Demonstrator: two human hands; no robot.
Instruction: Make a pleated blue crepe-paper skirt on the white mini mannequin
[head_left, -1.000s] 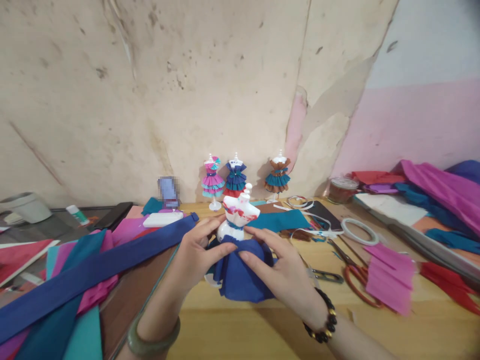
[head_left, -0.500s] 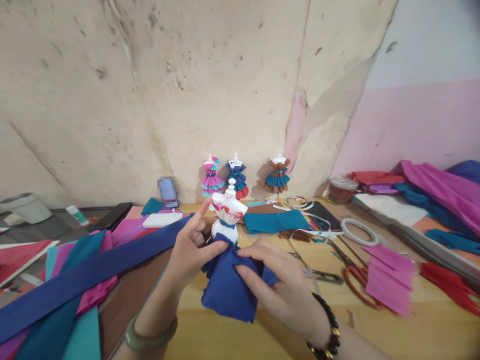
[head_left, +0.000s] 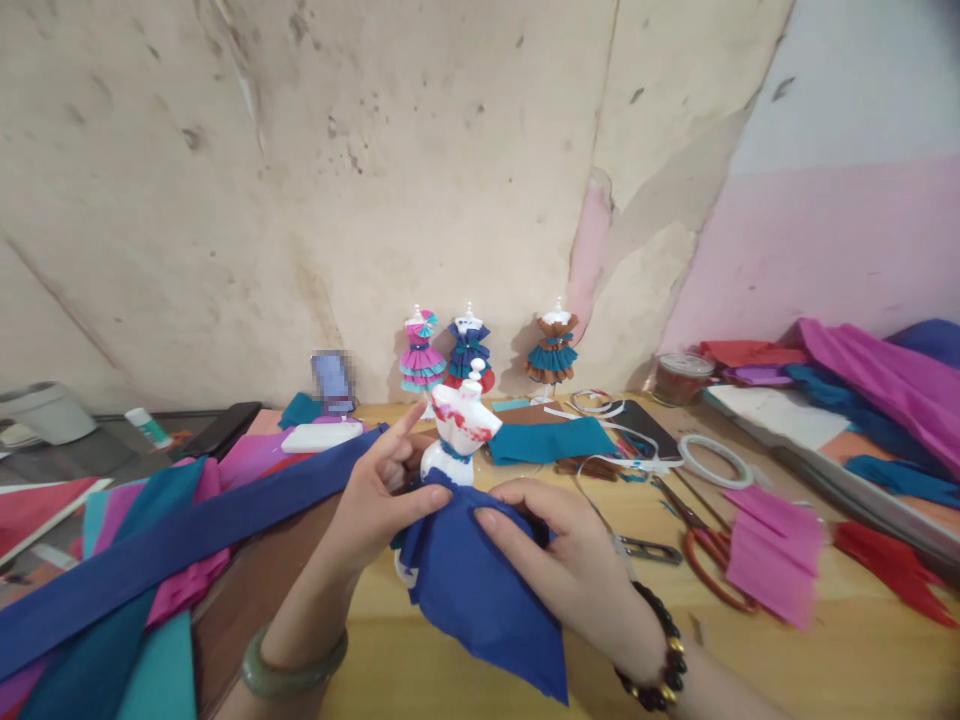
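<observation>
A small white mannequin (head_left: 466,420) with red and pink smears on its chest stands tilted to the right in front of me. A dark blue crepe paper piece (head_left: 480,590) hangs from its hip like a skirt. My left hand (head_left: 390,490) is closed on the paper's top edge at the mannequin's hip, the thumb pressing it there; the fingers behind are partly hidden. Between thumb and fingers, my right hand (head_left: 555,550) pinches the same blue paper to the right. The mannequin's stand is mostly covered by the paper.
Three dressed mini mannequins (head_left: 553,345) line the wall. Scissors (head_left: 712,560), thread snips (head_left: 649,550), a tape roll (head_left: 716,462) and a pink paper piece (head_left: 776,560) lie on the right. Crepe strips (head_left: 195,545) cover the left. A glue stick (head_left: 148,427) and phone (head_left: 332,382) are farther back.
The mannequin has tilted to the right. The blue paper has spread out wider, its lower corner now reaching farther down and right. Both hands keep their hold.
</observation>
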